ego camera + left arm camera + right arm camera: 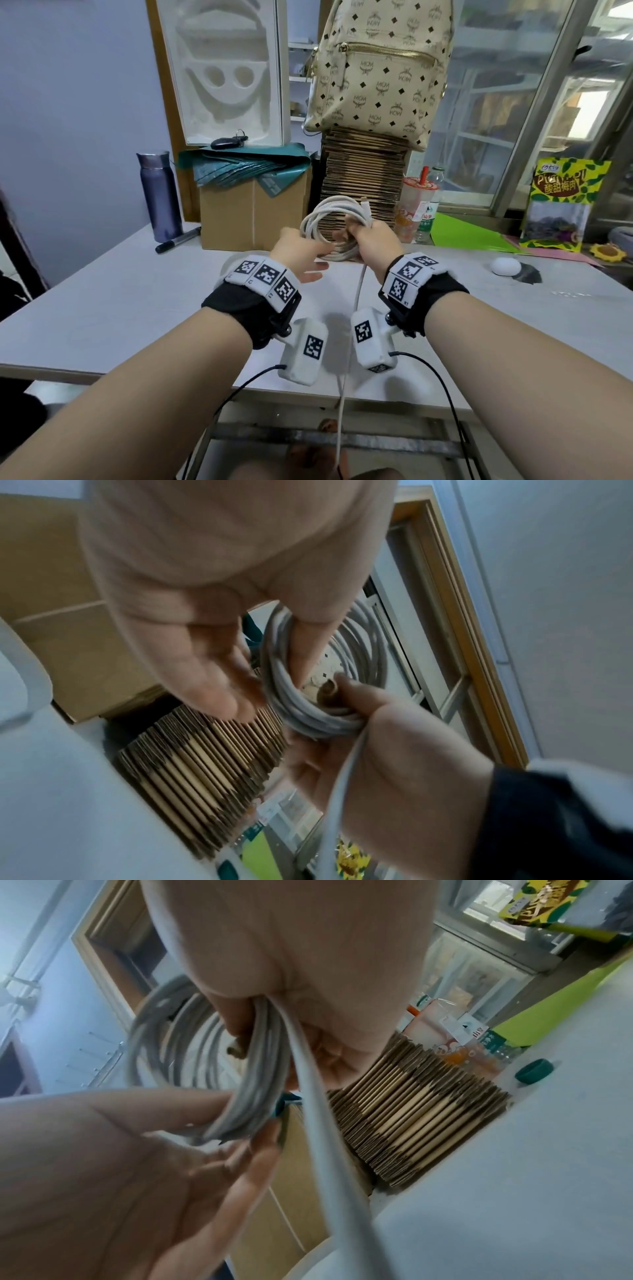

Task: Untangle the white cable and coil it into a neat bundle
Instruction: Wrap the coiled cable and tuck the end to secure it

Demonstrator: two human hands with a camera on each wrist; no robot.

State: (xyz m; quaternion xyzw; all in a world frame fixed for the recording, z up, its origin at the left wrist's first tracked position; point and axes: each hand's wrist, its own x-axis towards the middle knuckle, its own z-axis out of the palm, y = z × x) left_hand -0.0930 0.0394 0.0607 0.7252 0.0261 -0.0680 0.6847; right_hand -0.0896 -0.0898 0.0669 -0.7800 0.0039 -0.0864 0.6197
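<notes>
- White cable (325,222): most of its length is wound into several round loops, held in the air above the table (102,308), in front of a stack of flat cardboard (363,178). One uncoiled tail (356,298) drops from the coil's 6 o'clock side, crosses the table edge and hangs below it.
- Right hand (373,240): fingers are curled tight around the loops at the coil's 4 o'clock side, and the tail leaves from this grip. A connector end (365,209) sticks up just above the fist, at 12 o'clock from it.
- Left hand (298,253): palm is turned toward the coil, fingers extended and relaxed. The thumb passes through the loops at the 8 o'clock side, supporting them without clamping.
- Both forearms reach forward, wrists raised clear of the table, hands close together on either side of the coil.
- Risk, loop spill: only one hand clamps the bundle. If that grip eases while the next turn is laid, the loops are likely to spring apart.
- Risk, tail snag: the hanging tail may catch on the table edge or frame below and tug the coil out of shape.
- Risk, twist: winding the tail without letting it rotate may put a kink in the last loops.
- Judged progress: coiling is well advanced; the tail is not yet wound in.
</notes>
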